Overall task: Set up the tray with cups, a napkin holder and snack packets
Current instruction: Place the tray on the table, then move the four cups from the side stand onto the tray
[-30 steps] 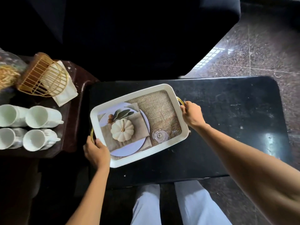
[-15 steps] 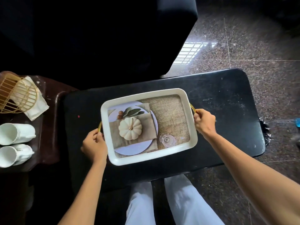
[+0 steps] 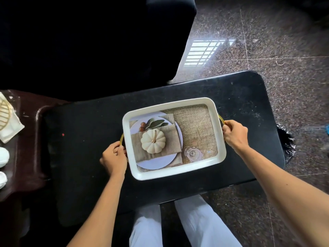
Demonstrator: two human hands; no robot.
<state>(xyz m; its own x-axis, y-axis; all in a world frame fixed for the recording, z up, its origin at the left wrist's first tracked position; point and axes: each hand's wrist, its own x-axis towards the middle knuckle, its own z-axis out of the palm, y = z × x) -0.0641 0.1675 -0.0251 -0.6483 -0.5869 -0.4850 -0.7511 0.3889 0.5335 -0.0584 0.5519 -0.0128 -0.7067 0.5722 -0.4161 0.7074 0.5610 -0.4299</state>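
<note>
Left hand (image 3: 114,158) and right hand (image 3: 235,135) clamp curled fingers round the handles of the tray (image 3: 174,173). Between those fingers it seemingly rests on the table (image 3: 85,139).

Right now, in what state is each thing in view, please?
White rectangular tray with gold handles: level over the black table, not yet loaded; only its printed picture shows.
Left hand: grips the tray's left handle.
Right hand: grips the right handle.
Gold wire napkin holder: on the brown side table, with white napkins, partly out of view.
White cups: on the side table, mostly out of view.
</note>
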